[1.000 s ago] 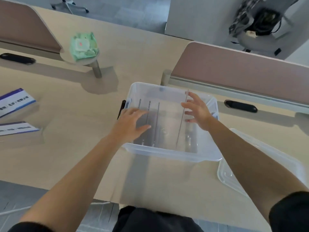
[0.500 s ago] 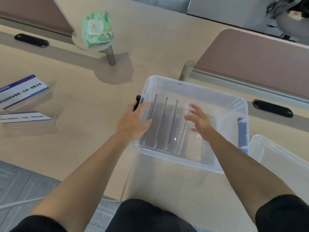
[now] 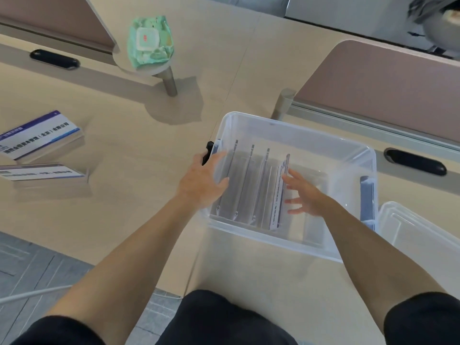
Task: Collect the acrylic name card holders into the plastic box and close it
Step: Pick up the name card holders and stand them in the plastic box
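Note:
A clear plastic box (image 3: 348, 143) stands open on the desk in front of me. Several acrylic name card holders (image 3: 251, 180) stand on edge in a row in its left half. My left hand (image 3: 201, 183) rests against the box's left wall, fingers over the rim. My right hand (image 3: 306, 195) is inside the box with fingers spread, touching the rightmost holder (image 3: 280, 195). Two more holders lie on the desk at the left: one (image 3: 42, 135) with a blue-edged card, and another (image 3: 44, 173) nearer me. The box's clear lid (image 3: 423, 235) lies to the right.
A green pack of wet wipes (image 3: 149, 41) sits on a small round stand at the back. Pink desk dividers (image 3: 388, 80) rise behind the box and at the far left. Black cable grommets (image 3: 414, 161) are set in the desk. The desk's front edge runs below my arms.
The camera has moved in and tipped down. My right hand has sunk lower into the box beside the rightmost holder. My left hand stays at the box's left wall.

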A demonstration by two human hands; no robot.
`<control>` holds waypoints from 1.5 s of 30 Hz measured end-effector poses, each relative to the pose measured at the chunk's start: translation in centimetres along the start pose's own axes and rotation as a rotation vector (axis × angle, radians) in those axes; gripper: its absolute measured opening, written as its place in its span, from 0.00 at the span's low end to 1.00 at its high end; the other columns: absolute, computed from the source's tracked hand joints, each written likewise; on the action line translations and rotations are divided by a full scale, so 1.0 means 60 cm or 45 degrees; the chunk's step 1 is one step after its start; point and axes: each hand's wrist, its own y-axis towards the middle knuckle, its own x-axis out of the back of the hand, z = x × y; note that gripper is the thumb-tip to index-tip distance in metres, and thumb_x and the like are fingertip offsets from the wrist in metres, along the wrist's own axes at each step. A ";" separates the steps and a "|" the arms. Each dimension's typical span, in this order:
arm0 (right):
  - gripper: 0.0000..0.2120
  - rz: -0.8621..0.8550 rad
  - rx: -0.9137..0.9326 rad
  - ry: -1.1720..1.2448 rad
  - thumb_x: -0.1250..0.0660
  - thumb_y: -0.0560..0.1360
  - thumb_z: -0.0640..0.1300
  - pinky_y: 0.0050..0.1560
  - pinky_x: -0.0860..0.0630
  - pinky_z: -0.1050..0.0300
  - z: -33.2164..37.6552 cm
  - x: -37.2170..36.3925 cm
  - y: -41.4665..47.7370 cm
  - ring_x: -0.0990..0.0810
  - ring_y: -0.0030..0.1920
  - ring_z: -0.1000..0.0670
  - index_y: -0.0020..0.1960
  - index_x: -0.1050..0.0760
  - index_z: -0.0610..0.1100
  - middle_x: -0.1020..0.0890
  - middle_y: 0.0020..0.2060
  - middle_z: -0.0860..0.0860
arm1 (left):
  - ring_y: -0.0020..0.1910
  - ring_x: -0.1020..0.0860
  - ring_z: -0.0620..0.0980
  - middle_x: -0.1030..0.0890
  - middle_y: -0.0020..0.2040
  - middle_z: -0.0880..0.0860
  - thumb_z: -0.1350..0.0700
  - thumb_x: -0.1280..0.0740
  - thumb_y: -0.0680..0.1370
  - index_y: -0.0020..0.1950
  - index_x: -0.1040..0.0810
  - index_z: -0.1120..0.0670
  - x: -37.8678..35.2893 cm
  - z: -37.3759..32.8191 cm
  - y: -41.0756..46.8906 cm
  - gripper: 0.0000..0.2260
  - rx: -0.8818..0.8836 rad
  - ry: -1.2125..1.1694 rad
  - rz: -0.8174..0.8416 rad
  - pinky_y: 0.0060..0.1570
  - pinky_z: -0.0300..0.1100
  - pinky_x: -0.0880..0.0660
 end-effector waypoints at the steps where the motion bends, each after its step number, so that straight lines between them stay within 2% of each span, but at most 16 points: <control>1: 0.31 0.015 -0.023 0.007 0.35 0.75 0.64 0.62 0.28 0.31 -0.003 -0.001 0.000 0.27 0.62 0.34 0.74 0.42 0.66 0.36 0.74 0.47 | 0.65 0.29 0.51 0.38 0.71 0.49 0.46 0.33 0.75 0.72 0.40 0.34 0.000 0.000 0.000 0.28 -0.008 -0.001 -0.009 0.59 0.48 0.26; 4: 0.32 0.021 -0.025 0.014 0.38 0.76 0.65 0.60 0.26 0.32 -0.010 -0.006 0.002 0.28 0.63 0.33 0.76 0.44 0.64 0.37 0.74 0.45 | 0.62 0.27 0.51 0.38 0.71 0.49 0.47 0.33 0.76 0.73 0.40 0.35 0.000 -0.001 0.000 0.28 -0.014 0.009 -0.015 0.57 0.46 0.27; 9: 0.31 0.029 -0.015 0.029 0.37 0.75 0.66 0.58 0.24 0.33 -0.010 -0.011 0.006 0.28 0.64 0.32 0.75 0.43 0.64 0.37 0.74 0.44 | 0.58 0.25 0.51 0.38 0.71 0.49 0.47 0.33 0.76 0.73 0.40 0.35 0.002 -0.004 -0.002 0.28 -0.009 0.019 -0.013 0.56 0.46 0.26; 15: 0.31 0.036 -0.005 0.010 0.38 0.75 0.66 0.59 0.24 0.33 -0.005 -0.018 0.008 0.29 0.65 0.31 0.75 0.43 0.64 0.37 0.74 0.44 | 0.57 0.25 0.52 0.37 0.70 0.49 0.47 0.33 0.76 0.73 0.40 0.35 0.003 -0.004 -0.002 0.28 -0.022 0.018 -0.014 0.57 0.48 0.25; 24: 0.30 0.018 0.019 -0.015 0.40 0.76 0.67 0.59 0.25 0.33 -0.003 -0.028 0.009 0.30 0.67 0.31 0.75 0.43 0.63 0.38 0.75 0.45 | 0.57 0.25 0.51 0.38 0.71 0.50 0.47 0.33 0.77 0.74 0.40 0.36 0.003 -0.006 -0.002 0.28 -0.022 0.037 -0.021 0.56 0.45 0.27; 30: 0.31 0.019 0.004 -0.019 0.40 0.75 0.68 0.58 0.24 0.34 0.000 -0.031 0.004 0.30 0.66 0.31 0.75 0.43 0.65 0.38 0.75 0.46 | 0.56 0.25 0.51 0.39 0.71 0.48 0.47 0.33 0.76 0.73 0.40 0.35 0.003 -0.006 -0.002 0.28 -0.006 0.043 -0.011 0.56 0.47 0.25; 38: 0.27 -0.034 0.049 -0.031 0.44 0.78 0.65 0.60 0.25 0.34 -0.001 -0.039 0.001 0.32 0.69 0.32 0.76 0.43 0.62 0.39 0.76 0.46 | 0.61 0.27 0.51 0.39 0.72 0.49 0.48 0.33 0.76 0.73 0.41 0.34 0.003 -0.007 -0.003 0.28 0.004 0.024 -0.012 0.57 0.47 0.26; 40: 0.27 -0.032 0.051 -0.062 0.44 0.79 0.65 0.60 0.25 0.36 0.002 -0.038 -0.003 0.32 0.69 0.33 0.76 0.44 0.61 0.39 0.76 0.46 | 0.63 0.27 0.51 0.39 0.72 0.49 0.48 0.33 0.76 0.73 0.41 0.33 0.005 -0.009 -0.004 0.28 -0.002 0.027 -0.010 0.57 0.46 0.27; 43: 0.28 -0.022 0.046 -0.231 0.42 0.79 0.65 0.56 0.23 0.42 0.018 -0.030 -0.006 0.24 0.63 0.37 0.76 0.41 0.58 0.34 0.73 0.45 | 0.66 0.29 0.51 0.40 0.73 0.48 0.46 0.33 0.76 0.73 0.42 0.33 0.004 -0.004 -0.004 0.29 0.015 0.081 0.025 0.59 0.47 0.28; 45: 0.28 -0.177 0.145 -0.497 0.41 0.78 0.63 0.58 0.23 0.45 0.041 -0.020 -0.007 0.21 0.59 0.41 0.73 0.35 0.52 0.28 0.69 0.45 | 0.69 0.32 0.51 0.40 0.74 0.48 0.44 0.33 0.76 0.73 0.43 0.32 0.005 -0.004 -0.003 0.30 0.031 0.081 0.054 0.62 0.49 0.30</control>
